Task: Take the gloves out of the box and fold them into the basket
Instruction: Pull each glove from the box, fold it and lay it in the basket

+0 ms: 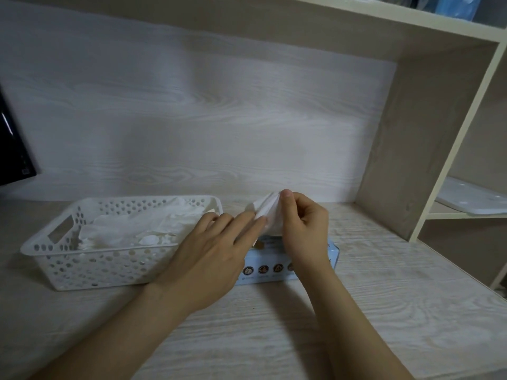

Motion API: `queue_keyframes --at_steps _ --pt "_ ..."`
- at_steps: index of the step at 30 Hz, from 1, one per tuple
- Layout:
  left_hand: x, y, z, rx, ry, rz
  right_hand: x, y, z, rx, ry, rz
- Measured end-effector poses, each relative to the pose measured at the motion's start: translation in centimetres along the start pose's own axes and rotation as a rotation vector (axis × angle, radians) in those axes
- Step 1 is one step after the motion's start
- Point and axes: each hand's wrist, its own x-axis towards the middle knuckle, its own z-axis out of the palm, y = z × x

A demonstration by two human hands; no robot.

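Right hand [301, 229] has the white glove [267, 212] pinched between thumb and curled fingers, holding it up just above the blue box [274, 270]. Left hand [211, 250] is pretty flat, fingers straight, tips touching the glove's left edge. The box sits on the desk [356, 311] right under both hands. Just left of it is the white basket [82, 264], with a pile of gloves [142, 226] lying inside.
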Motion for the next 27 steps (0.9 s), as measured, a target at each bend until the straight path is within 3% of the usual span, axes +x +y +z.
queue_keyframes --at_steps 14,17,21,24,27 --pt "-0.1 -0.1 0.4 -0.002 0.040 0.051 0.5 -0.4 -0.5 0.115 0.155 0.273" --pt "-0.1 -0.1 0.3 -0.007 0.034 0.046 0.3 -1.2 -0.8 0.239 0.091 0.290" --pt "0.0 0.0 0.1 0.005 0.018 0.038 -0.3 -0.6 -0.6 -0.123 -0.053 0.039" --pt "0.0 -0.2 0.3 0.015 0.013 0.034 -0.2 0.0 -0.5 -0.290 0.058 -0.071" --pt "-0.1 -0.3 0.6 0.011 0.011 0.043 0.0 0.2 -0.8 -0.195 0.222 0.041"
